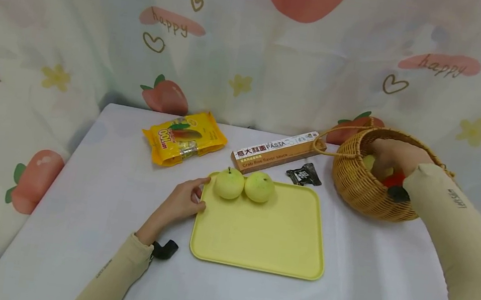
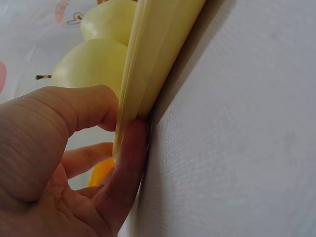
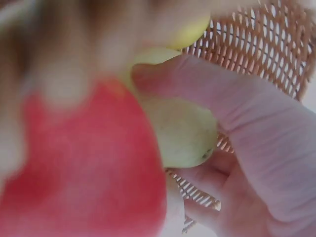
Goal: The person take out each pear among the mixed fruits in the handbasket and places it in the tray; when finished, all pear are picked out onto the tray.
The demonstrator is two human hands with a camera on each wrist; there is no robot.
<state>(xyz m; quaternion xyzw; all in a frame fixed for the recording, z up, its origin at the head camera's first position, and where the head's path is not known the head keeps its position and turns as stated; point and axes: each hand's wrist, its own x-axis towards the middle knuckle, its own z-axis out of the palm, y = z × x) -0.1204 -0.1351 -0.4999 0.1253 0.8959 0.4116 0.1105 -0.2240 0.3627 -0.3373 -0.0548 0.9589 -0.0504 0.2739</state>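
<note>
My left hand (image 1: 180, 200) pinches the left rim of a yellow tray (image 1: 260, 239); in the left wrist view the tray's edge (image 2: 153, 54) passes between thumb and fingers, tipped by that camera's angle. Two pale green pears (image 1: 229, 184) sit side by side at the tray's back left. Inside a wicker basket (image 1: 354, 185) at the right is my right hand (image 1: 399, 155). Its thumb and fingers curl round another pale green pear (image 3: 180, 131) in the right wrist view. A large red fruit (image 3: 94, 168) lies close beside it, blurred, with a yellow fruit (image 3: 192, 32) behind.
Behind the tray lie a yellow snack packet (image 1: 185, 137), a long pasta box (image 1: 276, 152) and a small black wrapped piece (image 1: 304, 174). The basket's thin handle (image 1: 329, 134) hangs out to the left, over the box's end. A patterned curtain (image 1: 245, 44) backs the white table (image 1: 129, 166).
</note>
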